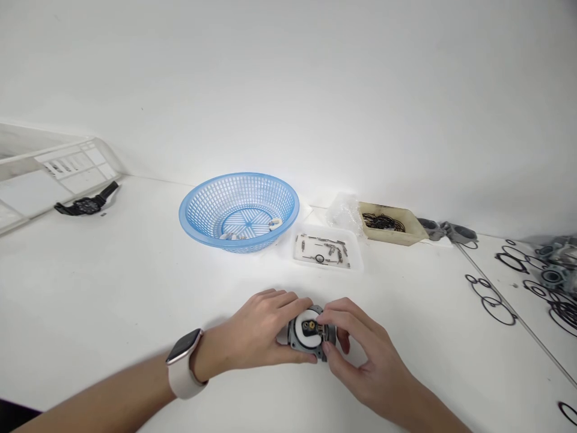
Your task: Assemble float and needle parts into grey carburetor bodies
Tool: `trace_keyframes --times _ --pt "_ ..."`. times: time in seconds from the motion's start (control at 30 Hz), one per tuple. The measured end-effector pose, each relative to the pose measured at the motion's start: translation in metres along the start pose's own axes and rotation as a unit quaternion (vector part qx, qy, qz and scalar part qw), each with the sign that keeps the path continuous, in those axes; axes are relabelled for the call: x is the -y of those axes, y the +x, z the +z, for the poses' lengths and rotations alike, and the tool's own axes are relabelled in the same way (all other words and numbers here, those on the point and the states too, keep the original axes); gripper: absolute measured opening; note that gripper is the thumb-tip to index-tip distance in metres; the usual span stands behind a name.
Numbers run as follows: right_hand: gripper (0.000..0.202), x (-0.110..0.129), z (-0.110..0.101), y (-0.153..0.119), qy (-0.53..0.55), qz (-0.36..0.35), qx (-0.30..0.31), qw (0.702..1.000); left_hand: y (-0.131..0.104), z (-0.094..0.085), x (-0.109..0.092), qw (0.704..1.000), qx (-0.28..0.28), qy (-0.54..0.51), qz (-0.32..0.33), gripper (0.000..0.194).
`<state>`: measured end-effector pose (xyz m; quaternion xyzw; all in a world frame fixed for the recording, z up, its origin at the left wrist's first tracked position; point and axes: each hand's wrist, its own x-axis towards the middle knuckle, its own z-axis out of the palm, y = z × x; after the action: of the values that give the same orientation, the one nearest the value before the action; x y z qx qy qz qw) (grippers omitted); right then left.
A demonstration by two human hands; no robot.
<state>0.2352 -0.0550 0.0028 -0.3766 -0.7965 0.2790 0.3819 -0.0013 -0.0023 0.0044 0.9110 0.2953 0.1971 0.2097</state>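
A small grey metal carburetor body (294, 345) sits low in the middle of the view, its open side up. Inside it lies a white C-shaped float (309, 341) around dark and brass-coloured fittings (311, 325). My left hand (265, 328) is closed on the body's left side, fingers along the far edge and thumb along the near edge. My right hand (360, 346) bends over the right side. Its index finger and thumb close in at the float's open end, by a small metal piece; what they pinch is too small to make out.
Beyond my hands stand a blue basket (184, 219) holding white floats, a clear tray (356, 258) of small metal parts, and a beige bin (415, 231) of black rings. Black O-rings (493, 304) and metal castings (556, 264) lie right. A black watch (88, 205) lies left.
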Motion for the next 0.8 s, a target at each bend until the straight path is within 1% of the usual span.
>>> trace_keyframes --times 0.2,0.33,0.43,0.53,0.67,0.8 --pt "0.036 0.0022 0.0008 0.0039 -0.006 0.009 -0.030 0.999 -0.0005 -0.0008 -0.0012 1.000 0.001 -0.005 -0.004 0.061" --pt "0.031 0.0032 0.0026 0.0061 0.002 0.026 -0.035 0.999 0.0000 -0.0006 -0.0003 1.000 0.009 -0.010 -0.009 0.059" --pt "0.031 0.0034 0.0027 0.0066 0.018 0.032 -0.039 0.999 0.0015 0.0005 0.0009 1.000 0.007 -0.011 -0.012 0.058" --pt "0.036 0.0032 0.0005 0.0052 0.029 0.037 -0.029 0.998 0.0026 0.0013 0.0015 1.000 -0.006 -0.011 -0.017 0.060" --pt "0.044 0.0029 -0.0029 0.0015 0.020 0.043 -0.001 0.999 0.0016 0.0008 0.0019 1.000 0.002 -0.010 -0.023 0.061" --pt "0.044 0.0032 -0.0036 0.0007 0.007 0.032 0.006 0.999 0.0005 -0.0004 0.0027 1.000 0.004 -0.012 -0.013 0.061"
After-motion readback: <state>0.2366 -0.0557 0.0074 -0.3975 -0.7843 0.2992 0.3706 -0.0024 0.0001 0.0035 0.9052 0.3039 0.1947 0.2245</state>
